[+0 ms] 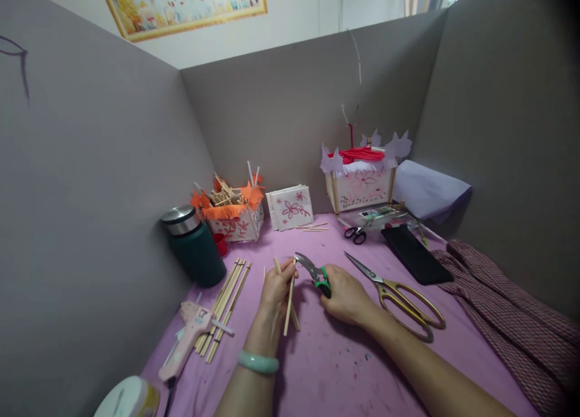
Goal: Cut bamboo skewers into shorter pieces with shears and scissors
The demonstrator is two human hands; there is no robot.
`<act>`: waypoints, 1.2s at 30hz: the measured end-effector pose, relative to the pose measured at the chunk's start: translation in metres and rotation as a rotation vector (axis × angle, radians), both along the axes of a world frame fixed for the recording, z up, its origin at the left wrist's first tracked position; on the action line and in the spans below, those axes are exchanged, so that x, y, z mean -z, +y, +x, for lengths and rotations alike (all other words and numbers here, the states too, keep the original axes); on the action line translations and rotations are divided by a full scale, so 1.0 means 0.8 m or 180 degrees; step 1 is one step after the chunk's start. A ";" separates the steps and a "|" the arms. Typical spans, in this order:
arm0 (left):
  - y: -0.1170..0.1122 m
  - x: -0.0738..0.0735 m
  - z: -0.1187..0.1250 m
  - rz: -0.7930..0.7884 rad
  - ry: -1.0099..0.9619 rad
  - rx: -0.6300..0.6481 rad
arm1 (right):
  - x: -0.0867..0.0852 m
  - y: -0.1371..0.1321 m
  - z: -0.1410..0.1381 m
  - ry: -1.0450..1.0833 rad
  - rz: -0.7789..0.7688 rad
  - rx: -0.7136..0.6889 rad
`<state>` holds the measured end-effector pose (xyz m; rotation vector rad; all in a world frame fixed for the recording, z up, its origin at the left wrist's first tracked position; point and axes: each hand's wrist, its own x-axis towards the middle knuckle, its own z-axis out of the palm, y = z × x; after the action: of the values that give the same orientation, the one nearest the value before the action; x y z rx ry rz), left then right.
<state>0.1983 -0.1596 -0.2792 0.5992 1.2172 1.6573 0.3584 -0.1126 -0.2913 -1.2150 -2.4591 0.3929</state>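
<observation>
Grey panels (281, 115) are enclosing a purple cloth (326, 368). Over it, the left hand (274, 290) is pinching pale sticks (289, 311), and the right hand (344, 293) is wrapping its fingers around green-handled pruners (318, 275), whose blades are sitting at one stick's upper end. Trimming seems to be the step in hand; the next squeeze is probably calling for a steady stick and fingertips clear of the blades. Farther out, dark-banded sticks (231, 308) and a glue gun (188, 338) are lying left, gold-handled scissors (383, 281) right.

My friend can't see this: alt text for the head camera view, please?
A person's left hand holds thin wooden sticks; the right hand holds green-handled shears near one stick's upper end. Gold-handled scissors lie nearby.
</observation>
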 end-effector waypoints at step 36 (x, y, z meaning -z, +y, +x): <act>0.002 0.000 0.000 0.0149 0.0312 0.0037 | -0.008 -0.005 0.002 -0.0242 -0.0077 -0.0016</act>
<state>0.1984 -0.1580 -0.2788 0.7225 1.2453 1.6670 0.3598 -0.1163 -0.2849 -1.2559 -2.5288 0.3858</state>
